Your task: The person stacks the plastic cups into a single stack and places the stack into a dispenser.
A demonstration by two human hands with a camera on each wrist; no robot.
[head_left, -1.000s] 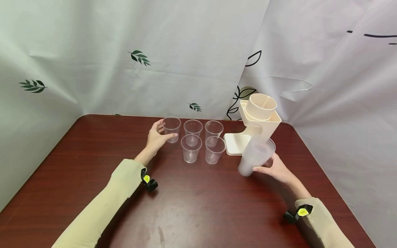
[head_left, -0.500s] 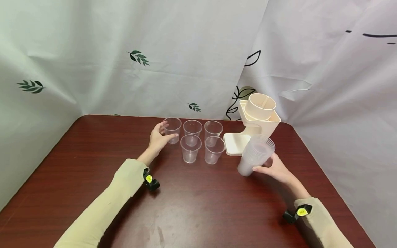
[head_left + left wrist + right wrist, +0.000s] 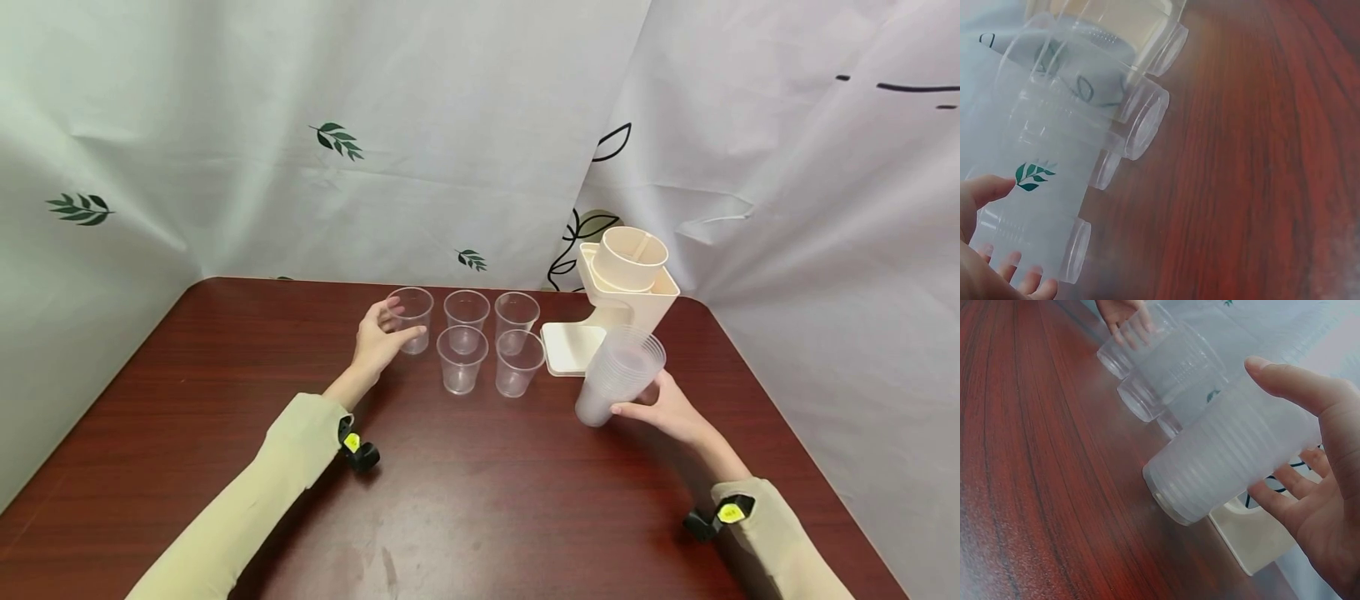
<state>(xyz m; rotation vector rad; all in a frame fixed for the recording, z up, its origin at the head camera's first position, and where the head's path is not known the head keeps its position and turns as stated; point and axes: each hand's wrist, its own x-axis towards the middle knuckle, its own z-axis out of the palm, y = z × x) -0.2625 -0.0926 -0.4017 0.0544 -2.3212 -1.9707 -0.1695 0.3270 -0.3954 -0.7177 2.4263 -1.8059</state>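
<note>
My left hand (image 3: 375, 340) holds a clear plastic cup (image 3: 412, 315) at the left end of the back row, thumb on the near side and fingers behind it. The other clear cups stand upright and apart from the hands, such as the front-left one (image 3: 461, 362) and the front-right one (image 3: 517, 367). On the right, my right hand (image 3: 667, 408) grips a nested stack of plastic cups (image 3: 618, 379), tilted with its mouth toward the upper right. The right wrist view shows the thumb (image 3: 1291, 384) along one side of the stack and the fingers under the other.
A cream-coloured dispenser (image 3: 630, 287) with a round top and flat base stands at the back right, just behind the stack. The dark red wooden table (image 3: 480, 492) ends at a pale curtain (image 3: 420, 150) with leaf prints.
My left hand and its cup first shift slightly right, then back left and a little nearer, widening the gap to the neighbouring cup. My right hand and the stack stay put.
</note>
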